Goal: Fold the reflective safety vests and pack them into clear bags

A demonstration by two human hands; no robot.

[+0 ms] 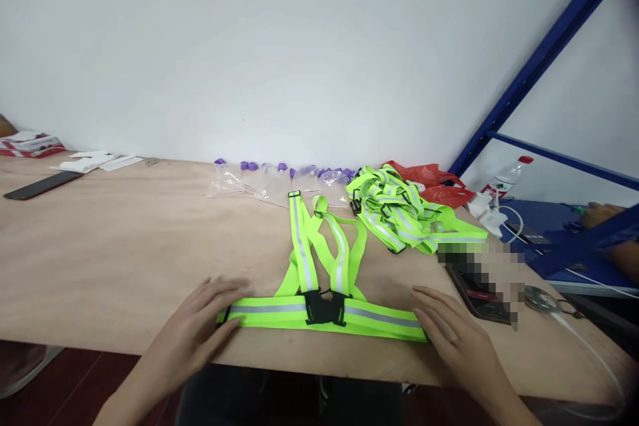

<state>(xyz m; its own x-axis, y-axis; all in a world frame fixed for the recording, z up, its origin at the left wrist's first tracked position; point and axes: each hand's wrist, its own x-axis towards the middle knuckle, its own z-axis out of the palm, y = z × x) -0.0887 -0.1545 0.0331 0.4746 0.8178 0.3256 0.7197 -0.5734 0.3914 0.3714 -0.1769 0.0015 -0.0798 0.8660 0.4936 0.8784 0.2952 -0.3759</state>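
Observation:
A neon-yellow reflective strap vest lies flat on the wooden table, its waist band along the near edge with a black buckle at the centre. My left hand rests flat on the band's left end. My right hand lies flat on the band's right end. Both hands press the band with fingers spread and grip nothing.
A heap of the same yellow straps lies behind the vest, with clear bags with purple pieces and a red bag by the wall. A dark phone lies at right. Blue shelving, a bottle and another person's hand are far right.

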